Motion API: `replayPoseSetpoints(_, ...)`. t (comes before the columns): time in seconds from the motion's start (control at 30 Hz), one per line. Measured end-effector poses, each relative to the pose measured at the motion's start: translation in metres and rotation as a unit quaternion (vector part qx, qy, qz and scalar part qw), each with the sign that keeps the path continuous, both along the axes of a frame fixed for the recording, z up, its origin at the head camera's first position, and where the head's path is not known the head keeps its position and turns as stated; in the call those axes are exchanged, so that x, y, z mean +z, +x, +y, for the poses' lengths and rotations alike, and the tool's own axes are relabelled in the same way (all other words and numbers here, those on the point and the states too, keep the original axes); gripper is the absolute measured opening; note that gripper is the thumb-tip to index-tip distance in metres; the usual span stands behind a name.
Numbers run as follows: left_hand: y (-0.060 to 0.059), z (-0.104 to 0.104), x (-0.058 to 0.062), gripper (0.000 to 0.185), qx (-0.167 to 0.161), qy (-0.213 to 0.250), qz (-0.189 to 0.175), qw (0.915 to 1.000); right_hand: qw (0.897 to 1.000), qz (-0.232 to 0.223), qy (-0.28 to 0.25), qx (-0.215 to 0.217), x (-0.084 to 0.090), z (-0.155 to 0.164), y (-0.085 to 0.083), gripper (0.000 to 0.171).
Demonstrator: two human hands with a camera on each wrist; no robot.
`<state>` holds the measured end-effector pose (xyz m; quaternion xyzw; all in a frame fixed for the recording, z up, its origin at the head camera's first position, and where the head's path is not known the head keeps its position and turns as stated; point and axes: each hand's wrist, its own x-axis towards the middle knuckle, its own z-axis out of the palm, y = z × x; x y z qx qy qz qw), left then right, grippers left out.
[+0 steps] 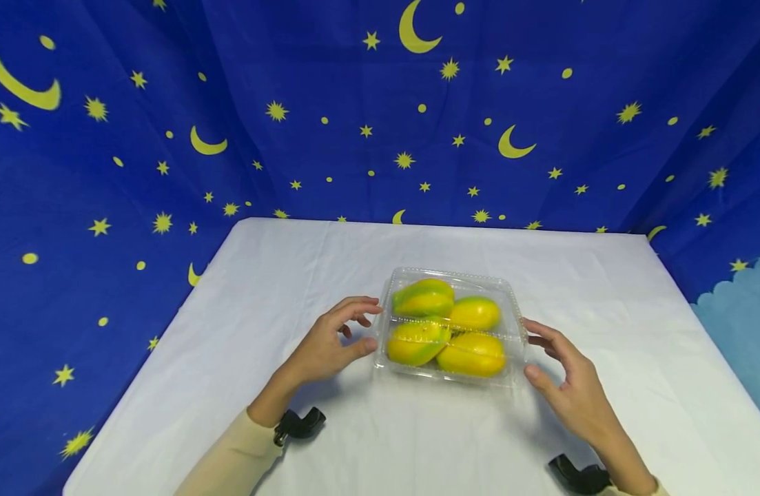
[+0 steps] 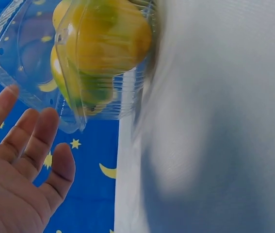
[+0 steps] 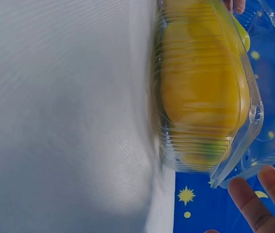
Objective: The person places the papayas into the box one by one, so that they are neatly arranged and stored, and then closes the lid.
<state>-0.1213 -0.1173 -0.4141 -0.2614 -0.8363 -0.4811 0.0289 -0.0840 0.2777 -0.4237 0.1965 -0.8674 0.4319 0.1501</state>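
In the left wrist view the left hand (image 2: 16,170) was cut off at seven o'clock, and the tablecloth (image 2: 215,121) was blurred. The right hand (image 3: 266,199) showed only fingertips at five o'clock.

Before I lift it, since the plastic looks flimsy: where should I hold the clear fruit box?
Probably by its two short ends, low on the walls of the clear fruit box, left hand and right hand coming in from opposite sides; the lid looks ajar.

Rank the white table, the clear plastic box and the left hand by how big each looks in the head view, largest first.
1. White table, by far the largest.
2. Clear plastic box of yellow-green fruit.
3. Left hand, smaller than the box; it sits slightly nearer the camera, but the gap in size looks clear.
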Motion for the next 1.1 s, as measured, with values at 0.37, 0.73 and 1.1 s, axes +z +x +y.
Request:
replayPoseSetpoints(0.37,0.003,0.006,-0.005,0.042,0.015,0.017,-0.008,0.9997,0.999,0.021,-0.013,-0.030,-0.007,0.002,0.000,0.048)
replayPoseSetpoints(0.73,0.003,0.007,-0.007,0.037,0.024,0.005,0.000,0.9997,0.998,0.042,-0.025,-0.032,-0.006,0.002,-0.005,0.050)
replayPoseSetpoints(1.1,0.003,0.009,-0.011,0.033,0.033,0.009,0.002,0.9994,0.998,0.024,-0.024,-0.048,-0.010,0.000,-0.005,0.042)
